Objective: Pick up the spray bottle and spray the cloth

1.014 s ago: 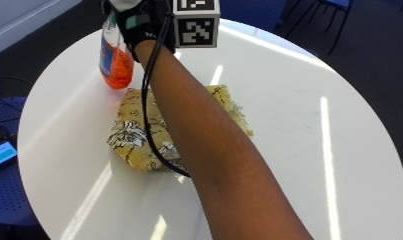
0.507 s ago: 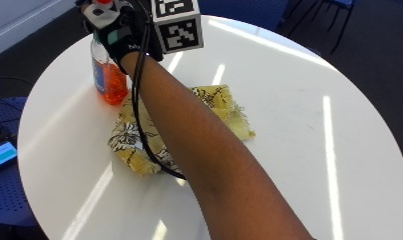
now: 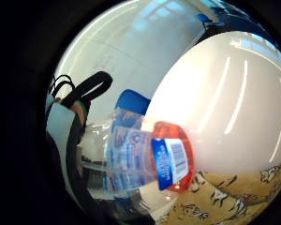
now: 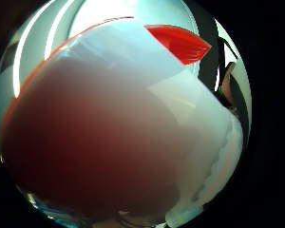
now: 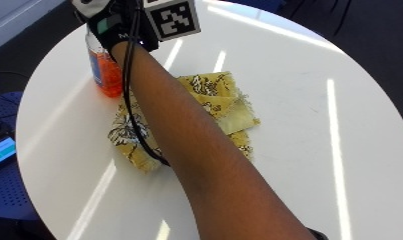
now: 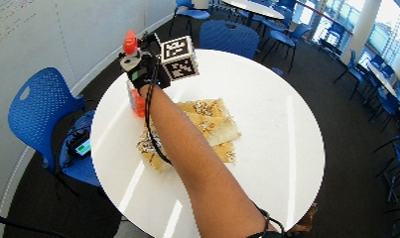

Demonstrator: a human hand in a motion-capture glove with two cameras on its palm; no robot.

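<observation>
A round white table (image 5: 307, 100) carries a yellow patterned cloth (image 5: 221, 107), which lies crumpled and partly folded near the middle of the table, toward its far-left side as the outside view shows it. The spray bottle (image 5: 101, 70) stands close to the table's left edge, just beside the cloth; its clear body holds orange liquid in the lower part and bears a blue label. In the wide outside view its red top (image 6: 129, 41) shows above the glove. The gloved right hand (image 5: 118, 27) is wrapped round the upper part of the bottle, the arm reaching across the cloth from the near edge. Both palm views are filled by the bottle, so it sits right against the palm. A blue chair (image 6: 37, 106) stands beside the table's left edge.
</observation>
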